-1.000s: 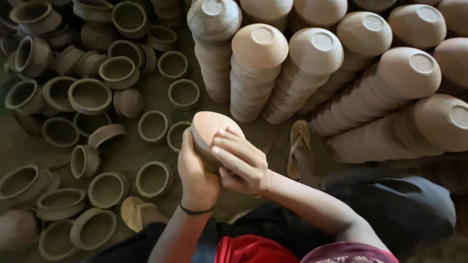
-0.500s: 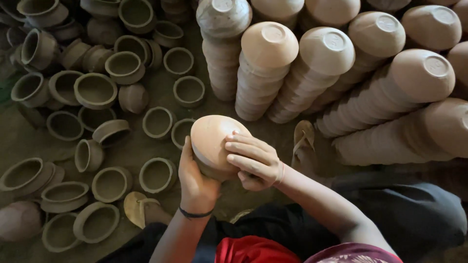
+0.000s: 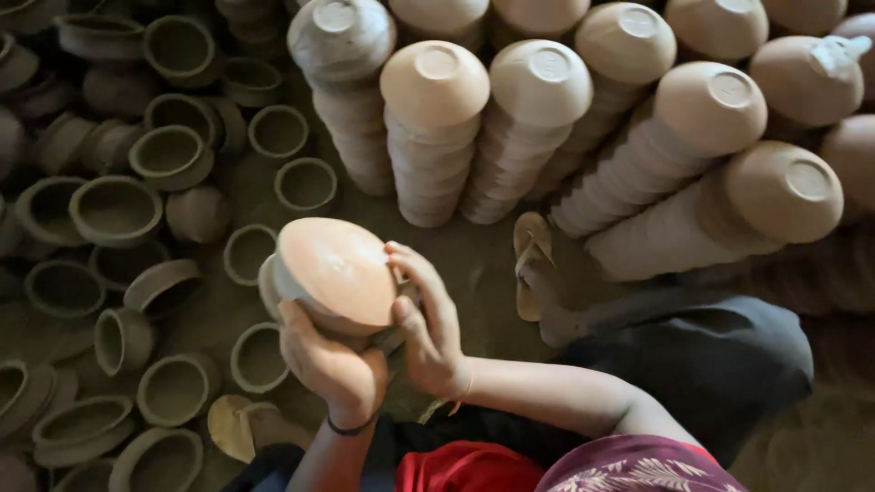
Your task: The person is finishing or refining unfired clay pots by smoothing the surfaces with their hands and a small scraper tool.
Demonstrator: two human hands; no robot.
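Both hands are wrapped round one upside-down clay bowl [image 3: 335, 273]: left hand [image 3: 335, 364] cups it from 6 o'clock, right hand [image 3: 430, 330] grips its edge at 3 o'clock. The bowl's rim and inside are hidden by the palms. Loose bowls [image 3: 173, 155] lie on the floor at 9 o'clock, tall upside-down stacks [image 3: 436, 137] lean at 1 o'clock, cut off up top.

Clay bowl's [image 3: 335, 271] inside hidden; edge-cut bowl stacks [image 3: 720, 27] above, loose pots [image 3: 18, 392] left.
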